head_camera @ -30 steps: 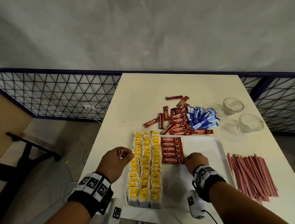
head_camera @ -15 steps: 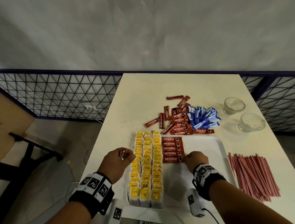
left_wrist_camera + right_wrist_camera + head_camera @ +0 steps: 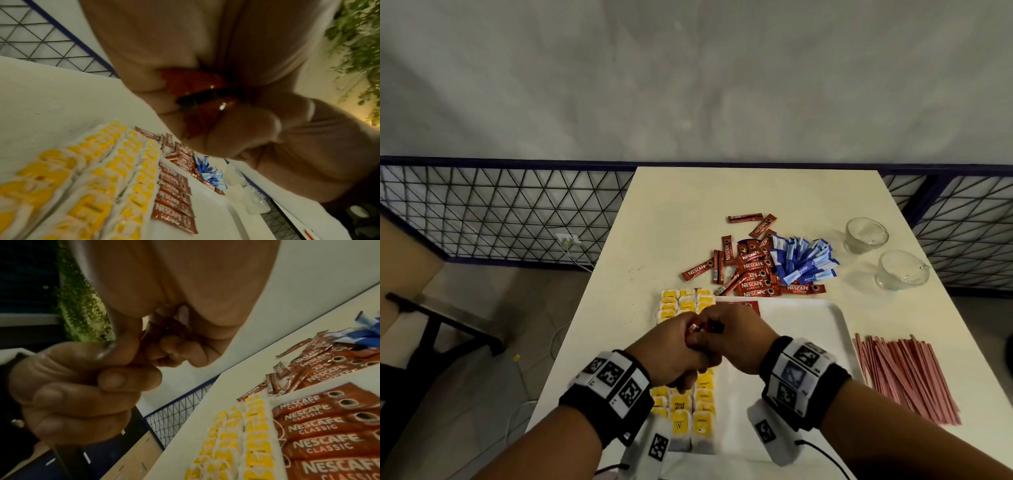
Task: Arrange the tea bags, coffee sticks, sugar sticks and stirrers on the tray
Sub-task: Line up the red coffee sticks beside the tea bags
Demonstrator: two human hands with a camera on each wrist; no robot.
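Note:
My left hand (image 3: 678,346) grips a small bundle of red coffee sticks (image 3: 700,329) above the tea bags. My right hand (image 3: 736,335) meets it, and its fingertips pinch one of those coffee sticks (image 3: 197,91). The same sticks (image 3: 164,331) show only as a red sliver in the right wrist view. Under the hands lies the white tray (image 3: 808,329). It holds three rows of yellow tea bags (image 3: 703,404) and a column of coffee sticks (image 3: 320,426), mostly hidden in the head view. Loose coffee sticks (image 3: 753,274) and blue sugar sticks (image 3: 804,260) lie beyond the tray. Pink stirrers (image 3: 904,377) lie to its right.
Two glass cups (image 3: 866,234) (image 3: 902,270) stand at the back right of the cream table (image 3: 688,205). A wire mesh fence (image 3: 500,212) runs behind it. The table's left edge drops to the floor, where a cable lies.
My right hand has left the coffee column on the tray and risen leftward. My left hand has moved right over the tea bags. The two hands now meet at the bundle.

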